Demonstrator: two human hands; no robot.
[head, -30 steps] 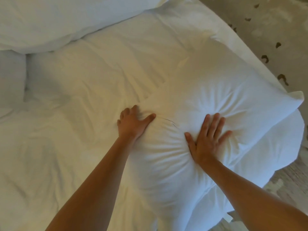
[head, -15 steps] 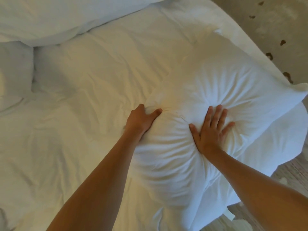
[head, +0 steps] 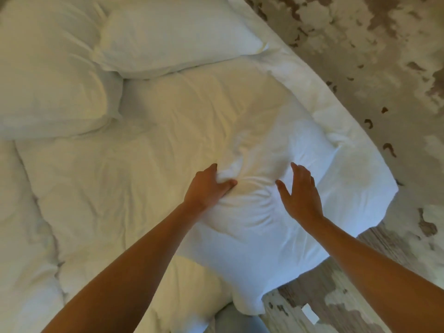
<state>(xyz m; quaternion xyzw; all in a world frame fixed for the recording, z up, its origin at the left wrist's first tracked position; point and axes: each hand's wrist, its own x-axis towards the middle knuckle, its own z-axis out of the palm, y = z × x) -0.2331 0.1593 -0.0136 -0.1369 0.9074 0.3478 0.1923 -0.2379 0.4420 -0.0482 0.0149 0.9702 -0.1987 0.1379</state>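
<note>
The bed fills most of the room from where I stand, covered by a rumpled white duvet (head: pixel 115 193) that glows yellowish on the left. The pillow (head: pixel 254 227) being handled lies on the near right part of it, one corner hanging past the bed's edge above the floor. The left hand (head: pixel 207 188) pinches a bunched fold of the pillow's left side between thumb and curled fingers. The right hand (head: pixel 300 193) is spread wide with straight fingers over the pillow's middle (whether it touches the cloth I cannot tell). At the far end two more pillows lie side by side, a big one (head: pixel 48 80) on the left and another (head: pixel 173 37) overlapping it. To the right is a mottled brown-and-cream rug (head: pixel 360 56), and nearer, worn pale floorboards (head: pixel 336 296).
</note>
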